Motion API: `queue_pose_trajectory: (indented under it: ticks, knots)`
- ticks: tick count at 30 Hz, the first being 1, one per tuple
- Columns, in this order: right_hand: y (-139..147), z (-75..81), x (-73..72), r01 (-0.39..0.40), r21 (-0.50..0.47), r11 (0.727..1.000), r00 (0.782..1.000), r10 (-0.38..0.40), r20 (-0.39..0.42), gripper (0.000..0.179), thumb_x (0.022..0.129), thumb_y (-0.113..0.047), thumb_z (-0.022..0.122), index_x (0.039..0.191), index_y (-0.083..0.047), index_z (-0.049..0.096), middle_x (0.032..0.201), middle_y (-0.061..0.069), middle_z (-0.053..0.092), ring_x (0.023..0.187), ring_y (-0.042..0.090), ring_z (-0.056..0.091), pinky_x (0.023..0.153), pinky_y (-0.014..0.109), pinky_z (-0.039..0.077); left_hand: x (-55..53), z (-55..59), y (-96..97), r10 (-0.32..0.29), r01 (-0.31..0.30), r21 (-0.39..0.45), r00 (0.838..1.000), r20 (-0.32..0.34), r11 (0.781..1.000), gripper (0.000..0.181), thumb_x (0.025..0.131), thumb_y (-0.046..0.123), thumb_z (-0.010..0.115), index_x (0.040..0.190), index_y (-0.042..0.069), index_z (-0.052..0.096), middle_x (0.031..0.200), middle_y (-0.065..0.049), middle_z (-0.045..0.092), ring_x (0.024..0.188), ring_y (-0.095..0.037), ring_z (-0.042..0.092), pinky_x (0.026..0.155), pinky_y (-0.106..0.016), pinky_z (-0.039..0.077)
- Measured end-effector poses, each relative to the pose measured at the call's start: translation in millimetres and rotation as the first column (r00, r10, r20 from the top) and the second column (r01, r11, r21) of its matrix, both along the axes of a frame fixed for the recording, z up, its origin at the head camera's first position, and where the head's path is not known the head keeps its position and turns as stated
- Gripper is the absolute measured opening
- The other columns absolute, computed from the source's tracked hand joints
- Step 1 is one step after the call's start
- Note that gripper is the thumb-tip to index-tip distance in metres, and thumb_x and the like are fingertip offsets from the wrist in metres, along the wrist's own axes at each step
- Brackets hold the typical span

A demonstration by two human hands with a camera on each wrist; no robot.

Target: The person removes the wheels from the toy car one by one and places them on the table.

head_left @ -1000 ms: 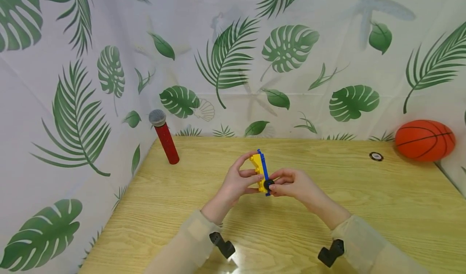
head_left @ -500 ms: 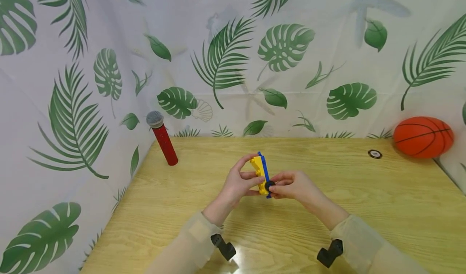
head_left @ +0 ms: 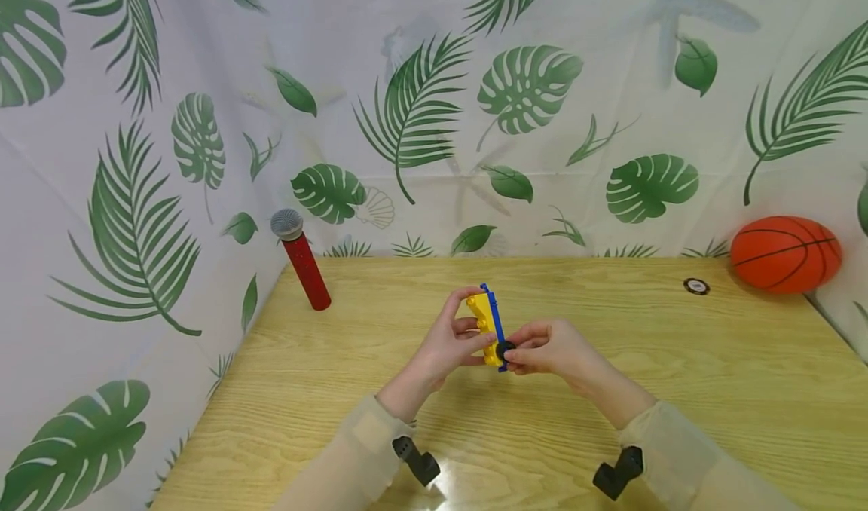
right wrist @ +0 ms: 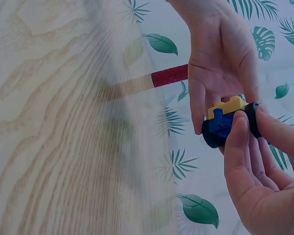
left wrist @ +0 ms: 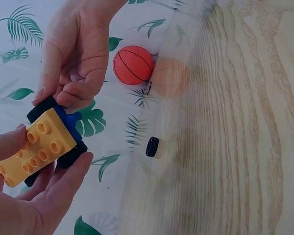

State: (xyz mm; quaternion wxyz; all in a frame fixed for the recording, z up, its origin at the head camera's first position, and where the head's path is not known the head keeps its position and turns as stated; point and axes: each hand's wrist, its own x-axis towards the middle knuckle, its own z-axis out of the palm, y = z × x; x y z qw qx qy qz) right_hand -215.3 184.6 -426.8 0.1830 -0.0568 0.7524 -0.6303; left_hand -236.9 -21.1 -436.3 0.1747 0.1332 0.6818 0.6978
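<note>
Head view, going left to right: I see a red microphone [head_left: 307, 270] standing on the counter [head_left: 576, 436]. Next, the left hand [head_left: 444, 345] has its fingers curled round a yellow-and-blue toy car [head_left: 497, 321], which sits up over the counter between both hands. At the car's near end, the right hand [head_left: 559, 354] pinches a black wheel [head_left: 503, 348]. Well to the right lie a dark round chip [head_left: 696, 286] and an orange basketball [head_left: 787, 255].

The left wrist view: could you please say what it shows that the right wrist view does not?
Left wrist alone shows the orange basketball and a round black piece; right wrist alone shows the microphone's red handle. Both show the left hand and right hand holding a yellow-and-blue toy vehicle, the table and the leaf-patterned backdrop.
</note>
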Motion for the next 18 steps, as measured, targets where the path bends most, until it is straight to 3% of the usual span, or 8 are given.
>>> queue_pose_trajectory:
  ticks: [9, 18]
  knots:
    - [0.1, -0.6, 1.9, -0.009, 0.017, 1.0, 1.0, 0.009, -0.019, 0.032, 0.091, -0.01, 0.071, 0.112, 0.013, 0.063, 0.09, 0.008, 0.074, 0.079, 0.017, 0.073, 0.079, 0.037, 0.062, 0.7, -0.5, -1.3, -0.032, 0.03, 0.052, 0.999, 0.036, 0.998, 0.067, 0.095, -0.001, 0.061, 0.146, 0.036, 0.039, 0.119, -0.019, 0.057, 0.097, -0.023, 0.066, 0.079, -0.056, 0.059]
    - [-2.2, -0.5, 3.9, 0.01, 0.046, 0.999, 1.0, -0.01, -0.012, 0.028, 0.09, -0.008, 0.071, 0.109, 0.012, 0.064, 0.086, 0.007, 0.073, 0.077, 0.017, 0.072, 0.075, 0.033, 0.062, 1.1, 0.8, -1.1, -0.032, 0.024, 0.091, 0.996, 0.086, 0.996, 0.065, 0.094, -0.004, 0.061, 0.146, 0.031, 0.044, 0.119, -0.019, 0.056, 0.096, -0.026, 0.064, 0.08, -0.064, 0.054]
